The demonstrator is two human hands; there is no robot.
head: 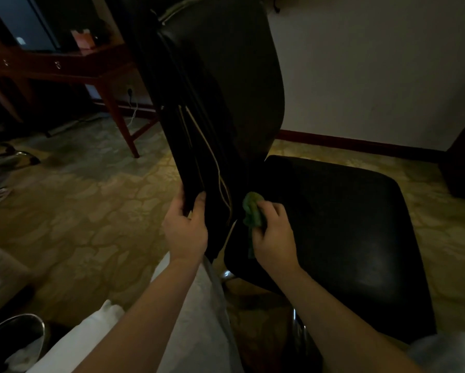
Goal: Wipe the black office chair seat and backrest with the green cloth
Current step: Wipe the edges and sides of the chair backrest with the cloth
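The black office chair stands in front of me, its tall backrest rising in the middle and its seat spreading to the right. My left hand grips the lower edge of the backrest, thumb on one side and fingers on the other. My right hand holds the bunched green cloth against the crease where the seat meets the backrest. Part of the cloth is hidden under my fingers.
A dark wooden desk stands at the back left, with a cable and wall socket beneath it. Patterned carpet covers the floor. A round metal bin sits at the bottom left. A white wall with dark skirting runs behind the chair.
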